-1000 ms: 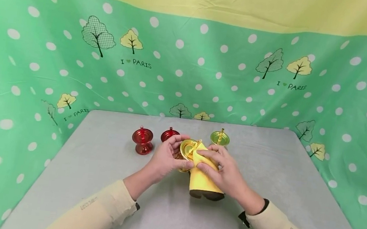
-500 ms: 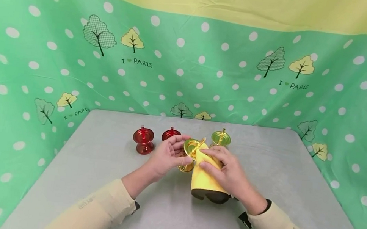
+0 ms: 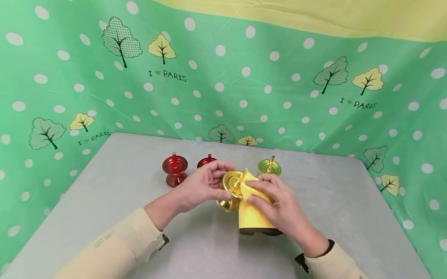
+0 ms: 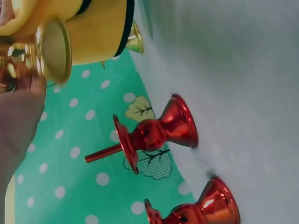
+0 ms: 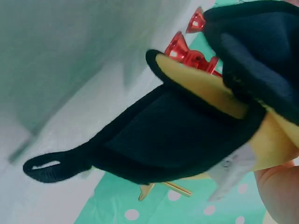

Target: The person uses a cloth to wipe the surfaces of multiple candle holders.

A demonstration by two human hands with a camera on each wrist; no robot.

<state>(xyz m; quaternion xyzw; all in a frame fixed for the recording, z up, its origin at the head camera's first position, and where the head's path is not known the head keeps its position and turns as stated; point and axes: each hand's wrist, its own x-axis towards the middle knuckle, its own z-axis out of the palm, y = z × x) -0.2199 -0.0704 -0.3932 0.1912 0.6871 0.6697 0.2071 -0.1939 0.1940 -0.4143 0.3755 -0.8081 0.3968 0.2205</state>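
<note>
Currently left hand (image 3: pixel 201 185) grips the gold candlestick (image 3: pixel 230 190) above the counter (image 3: pixel 115 200), steadying it, while right hand (image 3: pixel 278 204) pinches the yellow cloth (image 3: pixel 251 215) against its dish.

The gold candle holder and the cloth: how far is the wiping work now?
In hand: the left hand holds the shiny gold metal candle holder while the right hand presses the yellow cloth with black backing on its dish. Untouched on the grey table: two red metal candle holders and a second gold holder; whether they were wiped cannot be told.
</note>
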